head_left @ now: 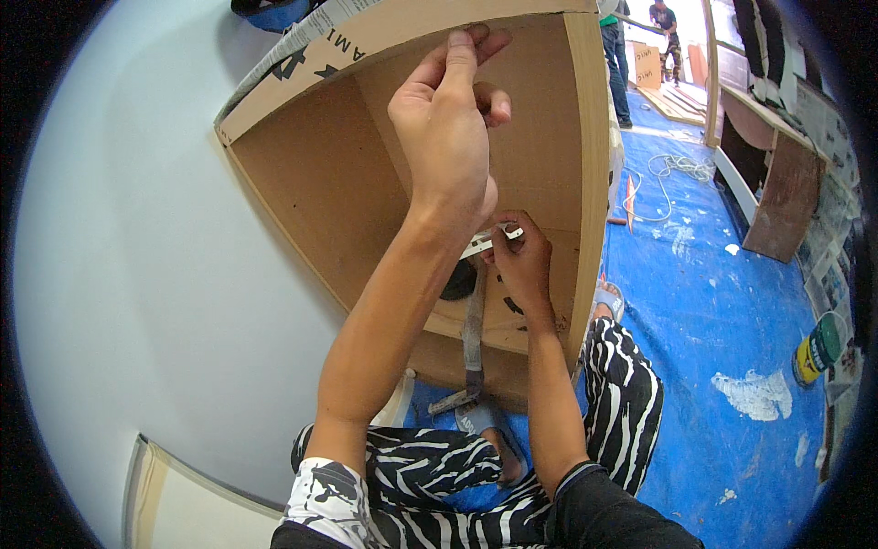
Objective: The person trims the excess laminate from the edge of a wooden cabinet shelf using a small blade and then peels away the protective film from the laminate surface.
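In front of me stands an open wooden cabinet (375, 165). My left hand (448, 128) is raised before its upper opening, near the top edge. The thumb and index finger are pressed together and the other fingers curl; anything between them is too small to make out. Lower down, partly behind my left forearm, my right hand (523, 261) pinches a narrow white strip (477, 246) with dark holes inside the cabinet. Below it, a hammer-like tool (473, 334) with a grey handle lies over the cabinet's lower edge. A dark round object (459, 280) sits beside the handle.
A white panel (165, 274) borders the cabinet on the left. Blue sheeting (677, 348) covers the floor, with a paint can (817, 352) and a coiled white cord (681, 167). A brown cabinet (782, 192) stands at right. Other people (666, 37) are at the back.
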The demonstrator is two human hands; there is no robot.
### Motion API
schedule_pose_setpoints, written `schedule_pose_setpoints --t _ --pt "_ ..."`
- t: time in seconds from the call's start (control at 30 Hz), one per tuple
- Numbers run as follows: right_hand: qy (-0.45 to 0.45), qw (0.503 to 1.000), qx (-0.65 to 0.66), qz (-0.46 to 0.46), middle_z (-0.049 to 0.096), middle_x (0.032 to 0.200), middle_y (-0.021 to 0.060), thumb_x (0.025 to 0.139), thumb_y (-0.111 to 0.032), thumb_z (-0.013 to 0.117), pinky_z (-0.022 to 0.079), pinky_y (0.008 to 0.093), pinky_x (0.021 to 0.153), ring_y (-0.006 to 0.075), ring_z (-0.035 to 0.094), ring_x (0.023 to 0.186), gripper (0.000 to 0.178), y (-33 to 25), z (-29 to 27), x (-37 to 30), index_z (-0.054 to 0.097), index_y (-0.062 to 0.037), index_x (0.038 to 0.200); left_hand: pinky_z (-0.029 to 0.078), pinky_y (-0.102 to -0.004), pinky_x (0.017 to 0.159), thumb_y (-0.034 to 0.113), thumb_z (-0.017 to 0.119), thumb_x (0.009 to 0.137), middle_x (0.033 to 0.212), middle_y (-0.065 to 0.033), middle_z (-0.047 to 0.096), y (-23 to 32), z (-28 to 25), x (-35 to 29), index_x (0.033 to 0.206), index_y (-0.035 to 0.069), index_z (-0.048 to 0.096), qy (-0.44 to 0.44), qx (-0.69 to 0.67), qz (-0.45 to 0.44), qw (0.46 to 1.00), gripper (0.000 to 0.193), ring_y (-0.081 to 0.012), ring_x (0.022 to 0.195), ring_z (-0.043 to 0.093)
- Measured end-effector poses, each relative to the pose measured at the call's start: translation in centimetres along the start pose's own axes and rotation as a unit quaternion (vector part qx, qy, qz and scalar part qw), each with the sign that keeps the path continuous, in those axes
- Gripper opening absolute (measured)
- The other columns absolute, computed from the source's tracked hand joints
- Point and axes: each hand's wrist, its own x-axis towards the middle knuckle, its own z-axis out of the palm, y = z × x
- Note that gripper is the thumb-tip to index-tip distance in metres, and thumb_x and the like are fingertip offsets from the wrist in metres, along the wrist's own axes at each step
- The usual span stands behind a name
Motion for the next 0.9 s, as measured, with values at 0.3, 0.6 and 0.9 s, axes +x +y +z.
schedule_pose_setpoints --t 0.3,0.6,0.9 --pt "0.005 1.000 -0.012 -0.017 0.064 0.070 0.0106 0.088 -0.001 0.060 0.054 0.0284 0.052 0.0164 0.069 0.065 0.015 1.0 -0.1 0.2 0.059 -0.0019 0.103 0.033 -0.0205 0.056 0.019 0.060 0.095 0.108 -0.0054 0.065 0.5 0.5 0.0 0.107 0.004 0.060 0.015 -0.123 -0.044 0.991 0.019 -0.0023 0.056 0.038" --pt "0.007 0.999 -0.025 -0.033 0.065 0.072 0.0115 0.088 -0.002 0.060 0.054 0.0288 0.052 0.0170 0.068 0.063 0.014 0.1 0.0 0.0 0.059 -0.0026 0.102 0.034 -0.0246 0.057 0.016 0.063 0.092 0.091 -0.0021 0.060 -1.1 2.1 0.3 0.095 0.006 0.057 0.085 -0.176 0.014 0.981 0.012 -0.0069 0.055 0.038" --pt "-0.001 0.999 -0.029 -0.027 0.065 0.070 0.0117 0.088 -0.003 0.060 0.052 0.0316 0.054 0.0197 0.069 0.063 0.014 0.8 0.4 0.1 0.060 -0.0041 0.103 0.035 -0.0256 0.060 0.021 0.061 0.092 0.100 -0.0030 0.059 -1.4 0.4 -0.4 0.100 0.005 0.057 0.051 -0.131 0.013 0.990 0.018 -0.0078 0.056 0.038"
